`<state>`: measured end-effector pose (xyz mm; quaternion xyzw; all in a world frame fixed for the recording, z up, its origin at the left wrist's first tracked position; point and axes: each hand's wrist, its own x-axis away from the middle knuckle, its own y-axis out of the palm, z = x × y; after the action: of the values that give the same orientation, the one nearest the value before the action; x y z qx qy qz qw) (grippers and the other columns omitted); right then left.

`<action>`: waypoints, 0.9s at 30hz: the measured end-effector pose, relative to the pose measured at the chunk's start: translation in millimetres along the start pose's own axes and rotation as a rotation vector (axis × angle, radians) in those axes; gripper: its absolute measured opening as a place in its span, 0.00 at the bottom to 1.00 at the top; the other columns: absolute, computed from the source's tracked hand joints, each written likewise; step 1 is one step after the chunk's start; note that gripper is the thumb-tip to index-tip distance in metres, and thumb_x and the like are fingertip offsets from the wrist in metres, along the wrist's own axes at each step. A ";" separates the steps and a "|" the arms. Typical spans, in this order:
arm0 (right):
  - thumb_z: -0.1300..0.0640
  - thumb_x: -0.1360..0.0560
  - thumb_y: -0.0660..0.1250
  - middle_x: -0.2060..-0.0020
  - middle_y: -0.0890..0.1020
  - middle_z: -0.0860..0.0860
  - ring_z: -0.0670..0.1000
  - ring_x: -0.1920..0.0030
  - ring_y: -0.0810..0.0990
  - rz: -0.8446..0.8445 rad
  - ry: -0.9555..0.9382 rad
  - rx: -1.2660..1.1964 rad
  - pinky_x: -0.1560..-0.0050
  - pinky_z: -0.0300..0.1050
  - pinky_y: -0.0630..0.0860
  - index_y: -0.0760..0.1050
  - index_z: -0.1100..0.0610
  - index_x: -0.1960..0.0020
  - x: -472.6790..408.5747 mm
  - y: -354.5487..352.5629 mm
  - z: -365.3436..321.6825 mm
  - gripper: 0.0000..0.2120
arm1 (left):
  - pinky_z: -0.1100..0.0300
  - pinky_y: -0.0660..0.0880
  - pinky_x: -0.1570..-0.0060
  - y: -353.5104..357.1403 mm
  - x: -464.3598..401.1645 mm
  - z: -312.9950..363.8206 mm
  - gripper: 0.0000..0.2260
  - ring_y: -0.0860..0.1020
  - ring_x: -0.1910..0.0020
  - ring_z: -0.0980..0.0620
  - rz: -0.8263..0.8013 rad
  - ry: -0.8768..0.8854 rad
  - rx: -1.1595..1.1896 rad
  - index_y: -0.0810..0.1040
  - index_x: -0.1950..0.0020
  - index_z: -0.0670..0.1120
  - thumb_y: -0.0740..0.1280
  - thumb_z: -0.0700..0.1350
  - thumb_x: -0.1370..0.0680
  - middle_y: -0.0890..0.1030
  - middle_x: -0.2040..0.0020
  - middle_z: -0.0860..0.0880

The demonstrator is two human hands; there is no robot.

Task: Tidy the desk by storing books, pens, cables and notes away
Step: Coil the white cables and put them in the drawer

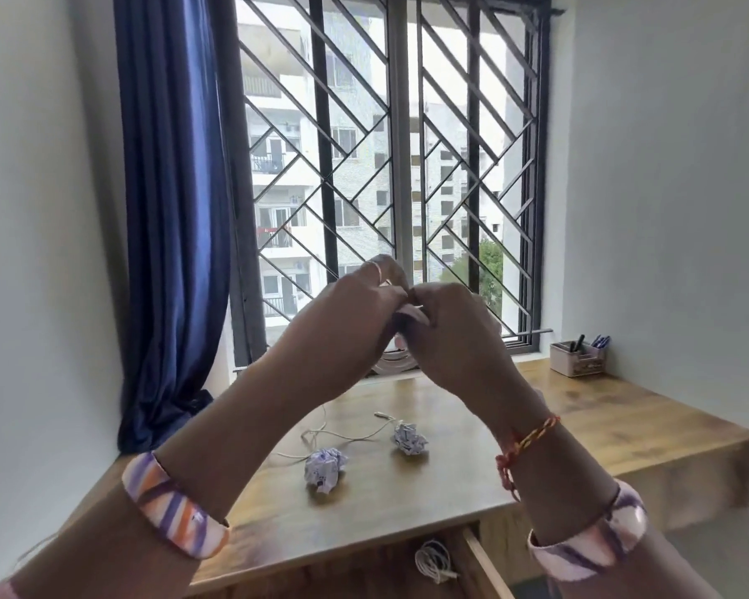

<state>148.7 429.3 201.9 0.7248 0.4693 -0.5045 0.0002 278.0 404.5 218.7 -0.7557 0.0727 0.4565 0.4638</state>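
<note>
Both hands are up in front of the window, well above the desk (623, 421). The left hand (355, 304) and the right hand (446, 326) meet fingertip to fingertip, each with its fingers curled in and pinching a white cable coil (396, 361) that hangs in loops just below the knuckles. The picture is blurred there, so exactly which fingers grip is hard to say, but neither hand is spread.

Count the cables: three. One in the hands, one loose cable (342, 434) sprawled flat on the desktop, untidy, and one coiled cable (433, 559) lying in the open drawer (485, 564) under the front edge of the desk.

Crumpled paper balls: two. The nearer paper ball (324, 466) sits just beside the loose cable's tail; the farther paper ball (409, 440) lies to its right, touching or nearly touching the cable's other end, I can't tell which.

One pen holder (578, 358) stands at the back right corner against the window sill, well apart from everything else, with several pens (599, 341) sticking up; they're too small to count surely.

On the right wrist, one red-and-yellow thread band (528, 438). On the left hand, one ring (377, 272). One blue curtain (174, 209) hangs at the left of the window.
</note>
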 end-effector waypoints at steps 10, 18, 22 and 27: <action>0.74 0.33 0.68 0.56 0.79 0.61 0.57 0.61 0.81 -0.278 0.486 -0.903 0.60 0.52 0.82 0.68 0.62 0.45 10.0 4.1 9.6 0.20 | 0.56 0.73 0.57 10.1 4.7 -10.8 0.12 0.78 0.57 0.46 -0.191 -0.162 -0.099 0.76 0.59 0.44 0.58 0.48 0.22 0.77 0.61 0.47; 0.72 0.32 0.66 0.68 0.76 0.55 0.54 0.65 0.76 -0.211 0.463 -0.830 0.60 0.46 0.77 0.69 0.58 0.63 12.1 19.1 9.1 0.12 | 0.54 0.75 0.54 23.3 14.9 -13.2 0.08 0.79 0.54 0.44 -0.056 -0.451 0.130 0.81 0.53 0.44 0.63 0.44 0.24 0.82 0.56 0.44; 0.64 0.31 0.70 0.69 0.81 0.55 0.51 0.70 0.80 -0.208 0.437 -0.630 0.64 0.43 0.73 0.73 0.57 0.62 18.8 17.6 8.8 0.06 | 0.67 0.71 0.61 28.2 25.6 -13.8 0.13 0.78 0.60 0.49 0.077 -0.349 0.202 0.81 0.55 0.44 0.60 0.50 0.26 0.81 0.59 0.47; 0.66 0.32 0.70 0.66 0.83 0.55 0.50 0.67 0.82 -0.367 0.547 -0.810 0.53 0.48 0.74 0.78 0.56 0.65 21.8 14.8 15.5 0.07 | 0.71 0.66 0.61 28.4 34.7 -12.7 0.15 0.75 0.60 0.50 0.053 -0.199 0.189 0.80 0.50 0.43 0.57 0.50 0.23 0.77 0.57 0.47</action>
<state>148.5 428.4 171.3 0.6778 0.7289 -0.0662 0.0696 290.6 389.7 176.3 -0.6575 0.0893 0.5324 0.5256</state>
